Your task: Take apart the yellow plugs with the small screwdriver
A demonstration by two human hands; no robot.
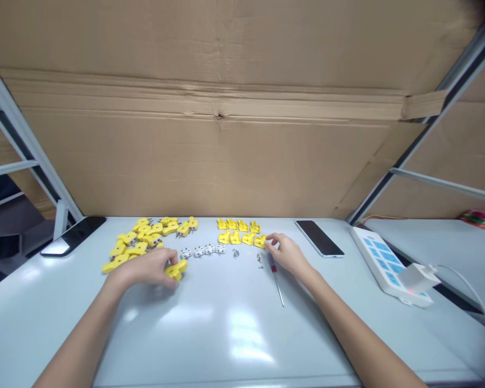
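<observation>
My left hand (156, 267) holds a yellow plug piece (177, 270) between thumb and fingers, just above the table. Behind it lies a pile of yellow plugs (137, 248). My right hand (285, 252) has its fingertips at the rightmost of several yellow shells (260, 241), which lie in two rows. White inserts (199, 251) form a row in the middle, with small screws (235, 253) to their right. More small metal parts (259, 260) sit near my right hand. A screwdriver (277, 280) lies partly under that hand, its shaft pointing toward me.
A phone (319, 237) lies right of my right hand, and another dark phone (73, 236) at the far left. A white power strip (388, 264) with a plugged-in charger (419, 277) is at the right. Cardboard (210, 161) stands behind the table (210, 345).
</observation>
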